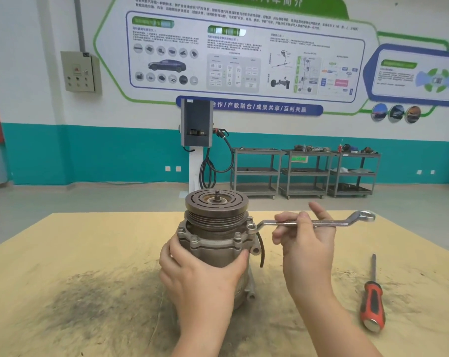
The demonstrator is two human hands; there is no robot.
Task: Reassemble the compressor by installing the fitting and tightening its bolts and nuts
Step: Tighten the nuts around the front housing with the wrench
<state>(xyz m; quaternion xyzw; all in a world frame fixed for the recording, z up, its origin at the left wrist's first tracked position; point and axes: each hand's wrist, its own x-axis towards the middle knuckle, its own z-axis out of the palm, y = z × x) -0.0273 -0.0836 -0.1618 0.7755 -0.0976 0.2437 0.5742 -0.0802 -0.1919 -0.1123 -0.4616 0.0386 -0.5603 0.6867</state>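
Fingers (280,220) of the right hand (305,240) are curled round the shank of a ring spanner (318,222); the index finger is stretched out straight past it. Left hand (200,274) is wrapped round the body of the compressor (215,228), thumb at 3 o'clock of the housing, fingers at 9.

Compressor is stood upright at bench centre, pulley end up. The spanner's near ring is seated on a bolt (251,226) at 3 o'clock of the flange, shank held roughly level, pointing right.

Bench (89,253) is covered with a tan board, with a dark greasy smudge at 8 o'clock of the compressor. A red-and-black screwdriver (372,300) is laid at 4 o'clock, tip away from the person.

Room: grey floor, white wall with a teal lower band. A grey charging post (196,124) with coiled cable is seen at 12 o'clock, three metal trolleys (304,173) at 1 o'clock, a beige control box (80,72) at 10 o'clock.

Wall poster (244,52) carries Chinese text; the blue strip can be read in part: "合作/产教融合/成果共享/互利共赢". Small print cannot be read.
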